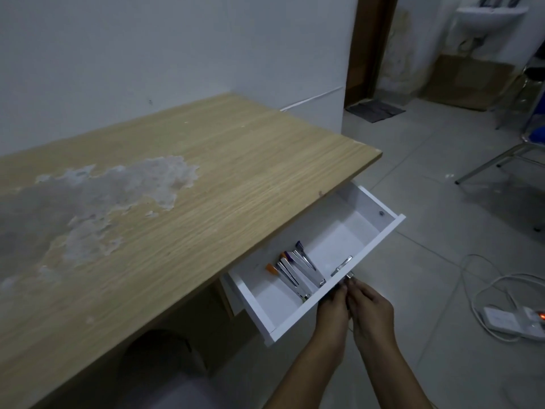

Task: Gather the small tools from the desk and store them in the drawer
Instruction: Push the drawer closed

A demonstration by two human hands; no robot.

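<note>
A white drawer (368, 252) stands pulled out from under the wooden desk (206, 178). Inside it lie several small metal tools (298, 270) with orange and purple tips, bunched near the left half. A metal handle (342, 265) shows at the drawer's front panel. My left hand (331, 309) and my right hand (370, 308) are side by side at the outside of the front panel, fingers curled around the handle's outer part. The desk top holds no tools.
The desk surface has a large worn, peeling patch (97, 202) on its left. On the tiled floor to the right lie a white power strip (513, 320) with cables and a chair's metal legs (501, 160). A doorway (374, 48) opens behind.
</note>
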